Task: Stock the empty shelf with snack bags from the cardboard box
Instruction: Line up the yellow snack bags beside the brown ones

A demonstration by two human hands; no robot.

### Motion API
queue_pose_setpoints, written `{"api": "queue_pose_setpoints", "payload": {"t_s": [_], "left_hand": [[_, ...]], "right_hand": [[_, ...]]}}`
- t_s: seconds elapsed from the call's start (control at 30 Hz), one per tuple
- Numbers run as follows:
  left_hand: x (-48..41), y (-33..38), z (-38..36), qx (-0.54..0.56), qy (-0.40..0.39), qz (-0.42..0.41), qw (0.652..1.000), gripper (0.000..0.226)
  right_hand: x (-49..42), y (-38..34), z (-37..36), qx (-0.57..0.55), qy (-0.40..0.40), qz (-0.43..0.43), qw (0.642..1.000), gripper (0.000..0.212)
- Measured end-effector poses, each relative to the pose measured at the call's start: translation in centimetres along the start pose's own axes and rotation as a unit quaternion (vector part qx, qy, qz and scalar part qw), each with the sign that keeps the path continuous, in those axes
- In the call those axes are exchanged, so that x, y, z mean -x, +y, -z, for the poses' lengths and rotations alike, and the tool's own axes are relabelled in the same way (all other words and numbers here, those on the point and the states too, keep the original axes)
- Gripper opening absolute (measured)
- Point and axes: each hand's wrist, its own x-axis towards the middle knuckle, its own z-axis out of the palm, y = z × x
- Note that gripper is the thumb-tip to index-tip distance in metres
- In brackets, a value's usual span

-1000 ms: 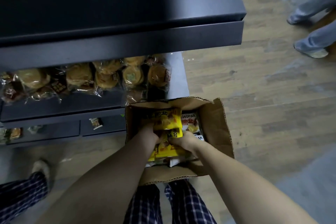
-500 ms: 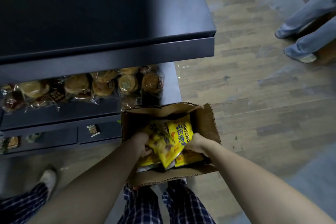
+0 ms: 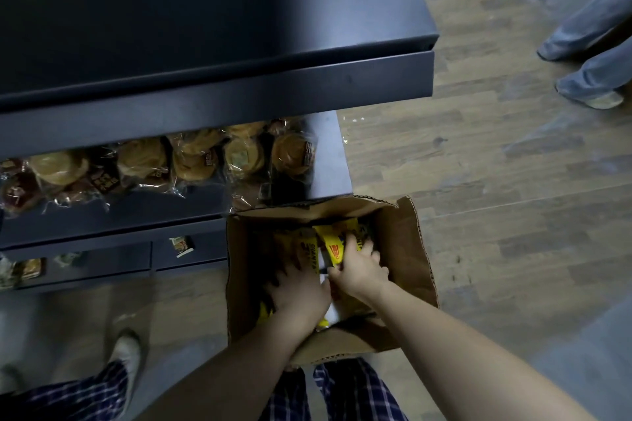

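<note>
Bags (image 3: 337, 243) lower now, beneath R grip (image 3: 359, 270)

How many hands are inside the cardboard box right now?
2. The left hand rests on the yellow snack bags near the middle of the cardboard box. The right hand is beside it, on its right, fingers curled over the bags. No other hand shows.

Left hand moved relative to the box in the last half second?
Yes: the left hand has shifted right, off the cardboard box's left wall, toward the right hand.
</note>
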Motion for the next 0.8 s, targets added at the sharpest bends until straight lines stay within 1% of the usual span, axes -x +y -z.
{"api": "queue_pose_setpoints", "payload": {"t_s": [0.1, 0.2, 0.33, 0.4, 0.47, 0.53, 0.63, 0.7, 0.73, 0.8], "left_hand": [[-1.2, -0.7, -1.0, 0.012, 0.000, 0.008, 1.000, 0.104], [-2.0, -0.7, -0.9, 0.033, 0.003, 0.012, 0.999, 0.113], [-3.0, -1.1, 0.0, 0.040, -0.031, 0.025, 0.998, 0.104], [-3.5, -1.4, 0.7, 0.065, -0.049, 0.029, 0.996, 0.097], [-3.4, -1.5, 1.7, 0.097, -0.056, 0.026, 0.993, 0.084], [-3.0, -1.6, 2.4, 0.160, -0.036, 0.038, 0.986, 0.077], [-1.9, -2.2, 3.3, 0.294, -0.018, 0.066, 0.953, 0.082], [-1.1, -2.8, 3.9, 0.389, -0.026, 0.064, 0.918, 0.083], [-0.5, -3.1, 4.3, 0.445, -0.038, 0.043, 0.894, 0.082], [1.3, -3.8, 4.9, 0.528, -0.100, -0.015, 0.843, 0.084]], "right_hand": [[-0.8, 0.2, -0.3, 0.002, 0.004, -0.005, 1.000, 0.085], [-1.3, -0.1, -0.4, 0.005, 0.020, -0.014, 1.000, 0.083], [-1.4, -0.6, 0.0, 0.012, 0.011, -0.019, 1.000, 0.084], [-1.4, -0.5, 0.3, -0.003, 0.000, -0.023, 1.000, 0.085], [-1.2, -0.5, 0.9, -0.047, -0.008, -0.034, 0.998, 0.092], [-0.9, -0.4, 1.4, -0.105, -0.008, -0.048, 0.993, 0.098], [-0.1, -0.4, 1.7, -0.214, -0.029, -0.063, 0.974, 0.101], [0.7, -0.1, 2.0, -0.288, -0.048, -0.056, 0.955, 0.108], [1.2, -0.1, 2.2, -0.318, -0.062, -0.048, 0.945, 0.108], [2.7, -0.3, 3.0, -0.364, -0.112, -0.027, 0.924, 0.096]]}}
